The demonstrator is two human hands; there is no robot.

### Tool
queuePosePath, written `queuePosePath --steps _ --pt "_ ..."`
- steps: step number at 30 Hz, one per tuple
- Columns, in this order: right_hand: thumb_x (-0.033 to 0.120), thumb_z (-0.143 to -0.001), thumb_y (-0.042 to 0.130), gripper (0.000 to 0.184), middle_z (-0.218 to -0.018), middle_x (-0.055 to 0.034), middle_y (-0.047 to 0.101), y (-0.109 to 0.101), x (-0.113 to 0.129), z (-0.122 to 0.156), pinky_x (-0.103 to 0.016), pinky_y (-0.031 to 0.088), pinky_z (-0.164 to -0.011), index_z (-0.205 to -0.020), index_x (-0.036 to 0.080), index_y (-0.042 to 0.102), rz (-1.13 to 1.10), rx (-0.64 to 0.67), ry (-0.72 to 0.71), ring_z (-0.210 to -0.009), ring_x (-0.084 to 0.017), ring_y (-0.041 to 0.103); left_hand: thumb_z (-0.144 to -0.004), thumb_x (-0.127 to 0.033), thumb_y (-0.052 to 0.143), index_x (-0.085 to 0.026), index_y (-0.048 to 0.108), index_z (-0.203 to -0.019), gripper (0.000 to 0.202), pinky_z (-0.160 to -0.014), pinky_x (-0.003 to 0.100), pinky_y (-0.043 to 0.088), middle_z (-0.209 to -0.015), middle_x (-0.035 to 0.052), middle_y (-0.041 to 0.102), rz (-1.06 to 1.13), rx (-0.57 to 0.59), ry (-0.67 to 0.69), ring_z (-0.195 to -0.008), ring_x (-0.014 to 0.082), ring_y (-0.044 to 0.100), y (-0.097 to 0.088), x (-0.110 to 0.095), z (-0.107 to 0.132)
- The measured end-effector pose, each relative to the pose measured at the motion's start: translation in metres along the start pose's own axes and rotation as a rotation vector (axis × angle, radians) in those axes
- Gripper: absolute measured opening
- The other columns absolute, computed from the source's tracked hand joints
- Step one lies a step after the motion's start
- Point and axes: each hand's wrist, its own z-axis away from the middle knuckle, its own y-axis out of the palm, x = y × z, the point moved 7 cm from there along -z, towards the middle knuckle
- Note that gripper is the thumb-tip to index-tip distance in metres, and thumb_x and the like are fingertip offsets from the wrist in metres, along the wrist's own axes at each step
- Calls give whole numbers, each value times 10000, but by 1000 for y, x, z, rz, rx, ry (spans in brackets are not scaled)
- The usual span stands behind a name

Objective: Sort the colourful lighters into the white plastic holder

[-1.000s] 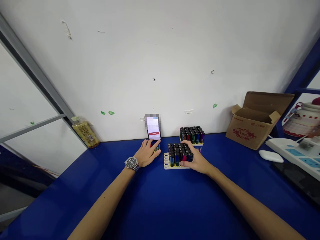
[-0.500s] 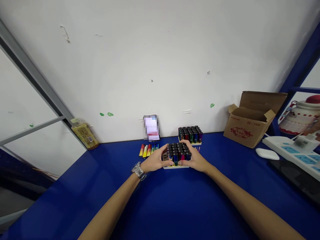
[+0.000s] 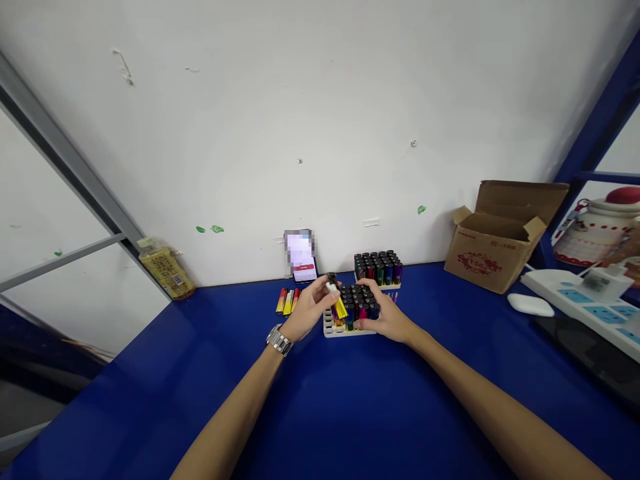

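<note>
My left hand [image 3: 311,307] pinches a yellow lighter [image 3: 340,308] with a black top, holding it tilted above the left part of a pale tray [image 3: 351,334]. Slots along the tray's left edge stand bare. Black-topped lighters [image 3: 367,311] stand upright in rows in the rest of it. My right hand [image 3: 387,313] is wrapped round the right side of these rows, its thumb on the front and fingers behind. To the left, several red, yellow and white lighters [image 3: 287,301] lie flat on the table, partly hidden by my left hand.
A second tray of upright lighters [image 3: 379,269] stands by the wall, behind my right hand. A phone [image 3: 301,257] leans on the wall, and a bottle [image 3: 167,269] stands at left. On the right are a cardboard box [image 3: 493,243], a white case [image 3: 531,305] and a power strip [image 3: 580,300].
My left hand has left the tray's left side and now holds a yellow lighter up over it, baring slots there. My right hand stays at the right side.
</note>
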Motion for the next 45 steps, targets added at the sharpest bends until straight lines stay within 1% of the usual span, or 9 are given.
queuePosePath --steps 9,13,16,20,23,26,30,37,45 --pt "284 -684 727 703 -1045 -30 555 0 -2 0 -341 452 -792 -1253 245 317 13 -5 7 -881 -202 571 -822 -170 604 -146 589 -857 45 -731 246 486 -743 8 605 607 -501 -78 -724 113 593 -1 18 -10" --pt "281 -694 718 696 -1048 -28 560 1 1 1 -348 448 -803 -1260 252 315 -6 8 10 -896 -205 572 -875 -109 482 -146 516 -729 155 -714 273 529 -664 7 561 817 -660 -144 -611 97 579 -26 12 -15" --pt "282 -694 718 698 -1056 -33 563 0 1 2 -356 443 -812 -1264 256 315 -15 17 33 -922 -216 571 -852 -103 471 -145 492 -686 172 -574 231 514 -596 -6 514 789 -650 -271 -521 86 551 -42 11 -14" --pt "280 -697 718 706 -1048 -31 564 0 0 1 -350 440 -804 -1272 257 309 -22 20 27 -910 -211 570 -752 -204 688 -151 501 -679 207 -327 150 276 -483 -88 403 546 -598 -249 -330 24 338 -53 5 -2" --pt "273 -691 724 708 -1036 -24 557 0 -1 0 -334 438 -788 -1267 255 312 -19 13 5 -890 -201 564 -653 -352 789 -152 577 -822 336 -310 160 275 -531 -82 495 150 -343 -204 -300 14 332 -40 -3 5" --pt "267 -680 733 700 -1032 -19 547 -1 -2 0 -319 432 -767 -1252 255 329 1 -2 -8 -881 -195 554 -548 -340 847 -169 602 -1056 590 -300 183 302 -726 -17 644 -158 -73 -240 -302 29 410 -19 1 10" --pt "259 -680 731 688 -1027 -14 544 -1 -3 0 -306 425 -750 -1242 258 333 9 -11 -6 -859 -185 548 -560 -322 843 -136 607 -1126 640 -306 190 290 -565 -38 612 -340 52 -223 -303 65 429 -4 2 10" --pt "272 -683 731 693 -1021 -15 556 -1 -1 0 -318 439 -768 -1246 261 327 -15 3 16 -875 -194 562 -691 -423 755 -147 600 -996 439 -321 176 282 -338 -100 428 -139 -136 -118 -279 71 354 -18 -7 6" --pt "286 -683 729 717 -1038 -27 576 -1 -3 1 -352 443 -804 -1272 263 321 -19 8 35 -909 -216 571 -763 -321 649 -167 515 -668 226 -405 195 417 -521 -38 528 690 -506 -208 -392 69 457 -53 21 -4"
